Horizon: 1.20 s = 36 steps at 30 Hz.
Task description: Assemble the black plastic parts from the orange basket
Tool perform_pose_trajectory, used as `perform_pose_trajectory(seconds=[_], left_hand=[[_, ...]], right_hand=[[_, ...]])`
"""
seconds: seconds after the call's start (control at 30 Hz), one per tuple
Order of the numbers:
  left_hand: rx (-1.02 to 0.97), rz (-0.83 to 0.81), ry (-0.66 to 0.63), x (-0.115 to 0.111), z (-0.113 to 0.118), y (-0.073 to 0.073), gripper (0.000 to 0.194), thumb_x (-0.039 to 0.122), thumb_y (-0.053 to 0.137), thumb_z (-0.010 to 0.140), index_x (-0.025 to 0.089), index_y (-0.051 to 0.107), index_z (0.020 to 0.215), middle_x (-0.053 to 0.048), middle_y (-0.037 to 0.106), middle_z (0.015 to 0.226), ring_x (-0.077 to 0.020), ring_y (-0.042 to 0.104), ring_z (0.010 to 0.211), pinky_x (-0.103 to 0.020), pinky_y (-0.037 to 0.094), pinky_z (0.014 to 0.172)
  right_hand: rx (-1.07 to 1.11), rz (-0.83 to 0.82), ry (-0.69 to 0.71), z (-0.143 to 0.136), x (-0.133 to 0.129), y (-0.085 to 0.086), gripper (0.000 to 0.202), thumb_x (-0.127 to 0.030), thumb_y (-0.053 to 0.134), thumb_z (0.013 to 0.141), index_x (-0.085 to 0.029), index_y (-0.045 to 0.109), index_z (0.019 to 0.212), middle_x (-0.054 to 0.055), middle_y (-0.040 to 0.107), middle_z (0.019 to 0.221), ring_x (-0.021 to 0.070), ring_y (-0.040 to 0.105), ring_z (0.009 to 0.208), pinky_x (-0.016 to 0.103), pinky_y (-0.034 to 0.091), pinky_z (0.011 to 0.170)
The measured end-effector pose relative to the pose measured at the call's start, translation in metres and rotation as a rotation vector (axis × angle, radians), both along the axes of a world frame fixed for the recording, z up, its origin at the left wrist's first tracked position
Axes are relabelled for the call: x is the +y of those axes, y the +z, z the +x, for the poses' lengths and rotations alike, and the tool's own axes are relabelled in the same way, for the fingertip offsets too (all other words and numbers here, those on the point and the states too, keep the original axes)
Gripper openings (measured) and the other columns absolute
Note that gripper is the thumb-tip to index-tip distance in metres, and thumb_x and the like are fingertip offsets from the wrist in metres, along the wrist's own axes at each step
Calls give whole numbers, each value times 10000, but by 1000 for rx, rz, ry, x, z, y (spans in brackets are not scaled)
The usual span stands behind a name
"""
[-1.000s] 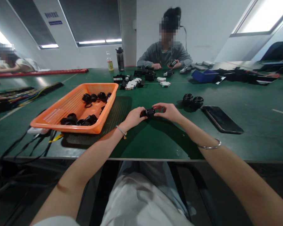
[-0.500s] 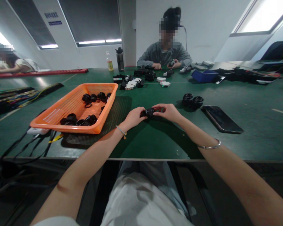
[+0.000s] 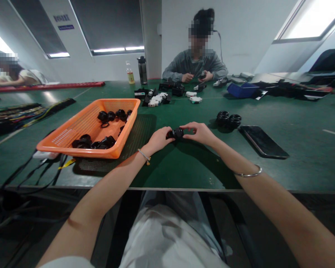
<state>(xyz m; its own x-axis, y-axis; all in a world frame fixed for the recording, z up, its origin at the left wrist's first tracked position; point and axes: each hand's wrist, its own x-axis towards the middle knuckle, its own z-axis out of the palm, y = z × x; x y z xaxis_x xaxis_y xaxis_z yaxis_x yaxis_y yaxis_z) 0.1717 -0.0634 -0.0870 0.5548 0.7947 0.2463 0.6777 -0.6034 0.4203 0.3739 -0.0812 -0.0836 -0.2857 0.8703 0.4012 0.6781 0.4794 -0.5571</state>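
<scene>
A black, round, ringed fitting (image 3: 177, 133) is held between my two hands, just above the green table; its exact kind is too small to make out. My left hand (image 3: 159, 139) grips its left end between thumb and fingers. At the right end, the thumb and fingertips of my right hand (image 3: 198, 133) close around the rim, with a gap inside the curled fingers. Similar black fittings (image 3: 228, 120) stand in a cluster beyond my right hand. Several more black round parts (image 3: 85, 141) lie in the orange basket (image 3: 115, 152) to the left.
A phone (image 3: 264, 141) lies right of my right hand. White and black parts (image 3: 158, 99) are piled farther back, near a dark bottle (image 3: 142, 70). Cables (image 3: 44, 169) hang below the basket. Across the table a person (image 3: 195, 63) handles a small dark part.
My right fingers have shifted slightly at the fitting's right end, and more of that end shows. My left hand stays in place. The person opposite has moved their hands a little.
</scene>
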Motion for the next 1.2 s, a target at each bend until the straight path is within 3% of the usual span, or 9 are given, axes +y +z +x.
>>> perform_pose_trajectory(seconds=[0.17,0.37,0.6,1.2], left_hand=[[-6,-2,-4,0,0,0,128,243,608,754,170,535,831,-14,556,792,-158,539,751,-278,425,680],[-12,-9,-3,0,-1,-1,130,245,603,755,171,541,842,-15,557,798,-158,542,759,-278,427,688],[-6,-12,-10,1,-1,-1,132,248,601,755,171,541,843,-15,556,802,-158,539,756,-277,422,679],[-2,-11,-2,-1,0,1,138,248,610,754,169,540,843,-17,553,804,-162,538,765,-279,423,697]], right_hand=[[7,13,-6,-2,-1,1,337,-215,674,627,-196,708,962,47,707,925,165,598,705,285,456,595],[66,-41,-15,-4,-2,2,430,-214,680,620,-193,664,1049,34,716,885,165,607,705,279,454,602],[67,-57,-8,-5,-4,3,326,-273,663,654,-199,686,971,39,721,887,177,629,726,284,452,614],[7,-32,-35,-5,-2,1,307,-335,631,697,-182,698,954,41,719,823,159,605,663,275,447,599]])
